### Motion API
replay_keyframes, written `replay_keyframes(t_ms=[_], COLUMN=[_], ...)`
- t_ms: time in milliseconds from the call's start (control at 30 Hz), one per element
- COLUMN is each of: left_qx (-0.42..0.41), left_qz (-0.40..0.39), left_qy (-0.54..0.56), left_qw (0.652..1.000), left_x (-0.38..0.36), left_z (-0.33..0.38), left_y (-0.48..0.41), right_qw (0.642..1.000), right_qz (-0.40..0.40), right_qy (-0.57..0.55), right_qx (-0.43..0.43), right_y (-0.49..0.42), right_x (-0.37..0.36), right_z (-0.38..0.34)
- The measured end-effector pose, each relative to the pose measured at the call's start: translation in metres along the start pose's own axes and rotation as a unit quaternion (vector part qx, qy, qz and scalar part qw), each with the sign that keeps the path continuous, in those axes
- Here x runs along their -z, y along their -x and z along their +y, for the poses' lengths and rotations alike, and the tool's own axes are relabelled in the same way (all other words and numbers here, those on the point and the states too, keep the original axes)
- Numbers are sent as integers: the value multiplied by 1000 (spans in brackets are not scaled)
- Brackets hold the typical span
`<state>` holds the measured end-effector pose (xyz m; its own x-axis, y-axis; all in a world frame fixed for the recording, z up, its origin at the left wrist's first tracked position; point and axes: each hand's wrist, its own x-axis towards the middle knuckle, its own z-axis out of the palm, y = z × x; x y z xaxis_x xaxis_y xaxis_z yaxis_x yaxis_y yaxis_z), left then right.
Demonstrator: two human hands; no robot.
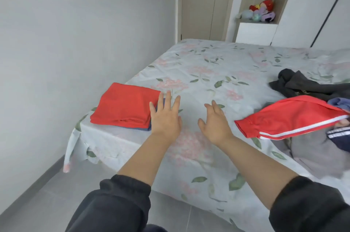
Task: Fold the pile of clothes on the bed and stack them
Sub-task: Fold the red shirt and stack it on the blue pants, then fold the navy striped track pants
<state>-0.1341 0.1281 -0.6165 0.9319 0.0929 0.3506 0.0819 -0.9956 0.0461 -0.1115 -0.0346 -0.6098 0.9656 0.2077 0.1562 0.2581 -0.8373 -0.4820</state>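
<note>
A folded red garment [125, 106] lies on a folded blue one [141, 129] near the bed's left corner. My left hand [165, 116] hovers with straight fingers just right of this stack, holding nothing. My right hand [214, 123] is open over the bare floral sheet [204, 72]. At the right lies the unfolded pile: red trousers with white stripes [289, 120], a dark grey garment [303, 85], a navy piece [339, 137], a blue-grey piece [339, 103] and a light grey one [314, 156].
The bed's near edge and left corner hang over a grey tiled floor [37, 197]. A white wall [75, 42] runs along the left. Behind the bed stand a door [200, 4] and a shelf with plush toys [261, 12].
</note>
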Motion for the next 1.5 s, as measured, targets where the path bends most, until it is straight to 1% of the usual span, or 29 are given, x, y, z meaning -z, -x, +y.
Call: replay_keyframes(t_ms=[67, 200, 267, 333, 400, 467, 500, 567, 633, 733, 800, 900, 967, 1033, 1133, 1233, 1300, 1367, 1433, 1467, 1500], left_qx=[6, -7, -27, -58, -77, -80, -81, -94, -116, -139, -150, -174, -183, -194, -217, -244, -248, -244, -242, -241, -241], left_qz=[-9, -34, -39, -38, -43, -61, -69, -74, -72, -66, -66, -56, -45, -43, -43, -38, -47, -59, -69, -71, -73], left_qy=[39, 123, 135, 131, 126, 115, 114, 123, 128, 124, 130, 138, 143, 153, 163, 158, 159, 170, 184, 190, 196], left_qw=[999, 992, 990, 989, 988, 988, 988, 985, 982, 980, 978, 973, 972, 968, 962, 956, 954, 953, 950, 949, 948], left_x=[1, -11, -20, -28, -40, -54, -61, -72, -80, -90, -92, -95, -96, -98, -100, -102, -104, -106, -105, -105, -103], left_z=[43, 124, 155, 177, 191, 201, 205, 214, 224, 243, 258, 281, 296, 310, 332, 346, 350, 350, 349, 349, 348], left_y=[10, 37, 43, 43, 41, 41, 42, 45, 48, 53, 56, 56, 56, 56, 58, 59, 59, 58, 58, 58, 58], right_qw=[998, 990, 987, 984, 982, 977, 975, 975, 974, 967, 960, 952, 945, 934, 911, 875, 854, 857, 874, 879, 879], right_qz=[28, 80, 104, 110, 102, 87, 91, 118, 121, 98, 98, 116, 146, 174, 196, 257, 284, 257, 200, 170, 147], right_qy=[48, 101, 110, 110, 105, 110, 109, 117, 125, 158, 172, 172, 185, 219, 282, 339, 355, 323, 240, 216, 215], right_qx=[-4, -50, -62, -84, -122, -161, -168, -148, -142, -172, -198, -227, -227, -222, -227, -230, -252, -308, -372, -390, -399], right_y=[18, 56, 74, 91, 107, 112, 109, 102, 99, 106, 112, 119, 123, 123, 119, 113, 109, 107, 110, 114, 118], right_x=[24, 54, 62, 62, 56, 53, 54, 58, 60, 57, 60, 72, 87, 109, 148, 190, 219, 242, 256, 257, 255], right_z=[34, 97, 125, 153, 179, 196, 201, 207, 213, 233, 246, 262, 272, 284, 301, 315, 324, 336, 348, 353, 357])
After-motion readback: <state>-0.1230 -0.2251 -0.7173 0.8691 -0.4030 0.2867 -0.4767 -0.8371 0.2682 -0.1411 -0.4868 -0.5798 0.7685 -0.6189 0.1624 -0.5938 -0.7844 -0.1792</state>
